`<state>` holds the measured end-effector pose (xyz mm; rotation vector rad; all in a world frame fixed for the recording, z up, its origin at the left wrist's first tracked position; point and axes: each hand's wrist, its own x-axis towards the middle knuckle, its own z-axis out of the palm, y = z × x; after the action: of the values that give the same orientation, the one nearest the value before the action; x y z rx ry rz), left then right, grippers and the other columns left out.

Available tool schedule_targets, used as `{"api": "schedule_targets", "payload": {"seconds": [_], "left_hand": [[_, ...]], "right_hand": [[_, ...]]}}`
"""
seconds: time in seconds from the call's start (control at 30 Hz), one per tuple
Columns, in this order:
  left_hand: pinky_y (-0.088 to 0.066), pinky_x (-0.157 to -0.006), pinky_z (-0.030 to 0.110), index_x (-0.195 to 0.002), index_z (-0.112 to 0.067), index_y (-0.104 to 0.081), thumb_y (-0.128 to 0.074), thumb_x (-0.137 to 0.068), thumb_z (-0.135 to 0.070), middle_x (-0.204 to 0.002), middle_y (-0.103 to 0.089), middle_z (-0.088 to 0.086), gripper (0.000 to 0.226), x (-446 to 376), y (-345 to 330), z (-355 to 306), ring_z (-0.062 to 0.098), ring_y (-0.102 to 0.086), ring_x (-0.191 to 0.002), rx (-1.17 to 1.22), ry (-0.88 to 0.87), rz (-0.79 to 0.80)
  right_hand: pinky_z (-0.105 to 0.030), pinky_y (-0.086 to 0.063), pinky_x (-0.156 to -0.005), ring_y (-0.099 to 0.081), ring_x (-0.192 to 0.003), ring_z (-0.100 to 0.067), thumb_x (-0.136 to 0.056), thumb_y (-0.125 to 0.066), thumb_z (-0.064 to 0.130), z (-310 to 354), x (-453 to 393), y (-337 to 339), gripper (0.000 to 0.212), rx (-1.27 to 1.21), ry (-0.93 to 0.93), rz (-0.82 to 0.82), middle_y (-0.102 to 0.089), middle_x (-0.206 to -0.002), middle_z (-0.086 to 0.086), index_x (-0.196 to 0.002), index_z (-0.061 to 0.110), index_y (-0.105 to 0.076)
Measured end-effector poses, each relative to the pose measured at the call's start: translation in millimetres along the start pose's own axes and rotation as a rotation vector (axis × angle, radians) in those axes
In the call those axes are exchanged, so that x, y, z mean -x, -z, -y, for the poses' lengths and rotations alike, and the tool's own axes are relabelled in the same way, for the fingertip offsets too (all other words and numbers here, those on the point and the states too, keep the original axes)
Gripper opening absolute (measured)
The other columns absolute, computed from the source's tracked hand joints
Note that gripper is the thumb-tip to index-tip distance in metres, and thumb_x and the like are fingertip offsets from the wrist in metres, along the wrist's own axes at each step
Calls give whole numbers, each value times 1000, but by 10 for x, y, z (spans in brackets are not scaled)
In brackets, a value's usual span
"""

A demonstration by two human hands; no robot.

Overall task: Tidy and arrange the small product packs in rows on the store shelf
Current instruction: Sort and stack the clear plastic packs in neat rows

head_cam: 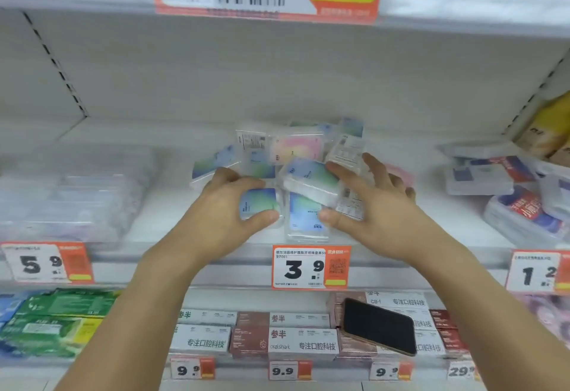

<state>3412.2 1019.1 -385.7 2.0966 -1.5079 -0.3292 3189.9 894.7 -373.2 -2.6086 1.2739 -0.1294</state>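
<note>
left hand [229,205]: fingers and thumb closed around a blue-green pack [259,204] near the shelf's [123,236] front edge | right hand [374,205]: fingers spread wide, thumb and forefinger touching a tilted pack [311,182] | heap of packs [296,146]: jumbled mid-shelf, behind both hands

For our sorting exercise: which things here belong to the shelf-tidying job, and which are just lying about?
Part of the job:
left hand
right hand
blue-green pack
jumbled packs
shelf

Just lying about:
black phone
boxes below
3.9 price tag
green packets
</note>
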Motion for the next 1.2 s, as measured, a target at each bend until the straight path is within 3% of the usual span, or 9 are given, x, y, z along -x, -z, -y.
{"api": "schedule_targets", "payload": {"seconds": [0.2,0.37,0.47,0.57,0.67,0.77,0.9,1.07,1.2], "left_hand": [[-31,-105,28,-138,-34,-42,-63,-80,-56,-141,-41,-1,65,-145,-23,-50,16,-33,-134,-22,106,1],[-28,-110,42,-141,-44,-27,-64,-64,-77,-149,-25,0,91,-57,-120,-238,22,-21,-140,-175,113,52],[-33,-104,42,-140,-42,-32,-61,-65,-76,-144,-31,3,86,-71,-215,-212,25,-32,-133,-279,108,-39],[-41,-99,42,-135,-38,-41,-65,-70,-64,-136,-38,4,73,-125,-243,-198,26,-41,-125,-234,106,-119],[-44,-99,42,-132,-35,-45,-72,-66,-60,-131,-41,3,75,-171,-213,-177,23,-44,-123,-167,100,-111],[-42,-100,33,-134,-31,-45,-77,-61,-60,-132,-44,2,84,-153,-146,-151,21,-41,-125,-120,100,-108],[-37,-103,30,-137,-26,-45,-79,-48,-70,-143,-42,-1,105,-95,-27,-122,17,-37,-133,-153,150,-117],[-45,-86,29,-115,-26,-49,-76,-41,-78,-114,-54,-7,95,-17,-23,-139,16,-52,-106,-211,139,-64],[-37,-72,25,-113,-30,-48,-80,-34,-73,-107,-50,-9,96,-33,8,-165,11,-48,-90,-95,148,-122]], "right_hand": [[-72,-6,-113,-12,-149,-42,-82,-41,82,-98,-332,-75,72,-53,-13,-5,6,-167,4,-144,67,-8],[-72,2,-113,-7,-151,-42,-89,-45,71,-71,-520,-77,66,-147,-62,-48,3,-168,5,-146,62,-14],[-64,1,-118,-11,-153,-31,-82,-48,78,-64,-362,-67,80,-270,-56,-112,-6,-167,-1,-150,55,-14],[-59,-10,-120,-18,-150,-26,-56,-48,91,-5,-124,-78,106,-231,1,-167,-17,-163,-4,-150,50,-19],[-51,-26,-118,-25,-144,-24,-62,-62,81,39,-21,-105,99,-209,25,-163,-29,-156,0,-148,45,-30],[-25,-34,-103,-36,-136,-15,-70,-76,63,-14,-79,-118,86,-355,70,-151,-46,-142,7,-144,41,-37],[-21,-35,-105,-43,-131,-8,-70,-81,56,-119,-198,-106,83,-418,104,-193,-45,-144,8,-142,36,-45],[-35,-45,-107,-40,-134,-14,-64,-84,55,-204,-109,-160,88,-397,86,-401,-36,-145,1,-139,27,-47],[-36,-39,-113,-36,-141,-14,-52,-75,75,-316,-51,-70,108,-386,-35,-249,-30,-153,6,-145,35,-37]]}}
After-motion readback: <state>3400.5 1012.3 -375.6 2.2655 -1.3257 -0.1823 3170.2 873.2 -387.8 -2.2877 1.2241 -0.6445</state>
